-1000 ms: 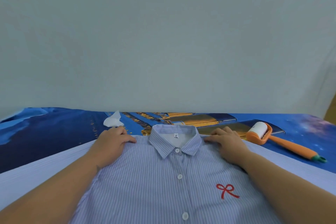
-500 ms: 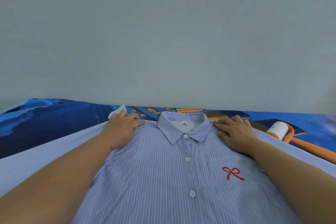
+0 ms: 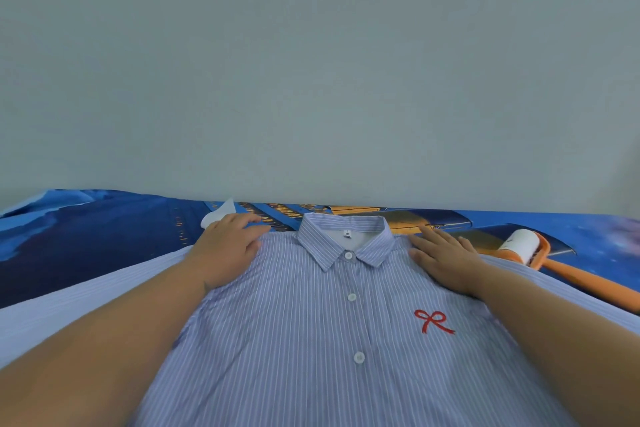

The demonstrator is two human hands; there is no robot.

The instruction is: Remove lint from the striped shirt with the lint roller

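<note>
- The striped shirt (image 3: 311,340) lies front up on the counter (image 3: 86,236), buttoned, its collar (image 3: 343,239) pointing away from the person and a red bow (image 3: 433,321) stitched on the chest
- The left hand (image 3: 225,250) rests on one shoulder of the shirt, fingers loosely bent and gripping nothing; its fingertips reach past the seam onto the counter cloth
- The right hand (image 3: 446,262) lies flat on the other shoulder with fingers straight, pressing the fabric down
- The step in hand looks like smoothing the shirt flat before rolling; it goes best with palms sweeping outward from the collar so no folds stay to trap lint
- The lint roller (image 3: 519,248), white drum on an orange handle, lies on the counter just beyond the right hand, untouched; that hand is the nearer one to take it by the handle while the left keeps the cloth taut
- A crumpled white tissue (image 3: 220,217) sits behind the left hand
</note>
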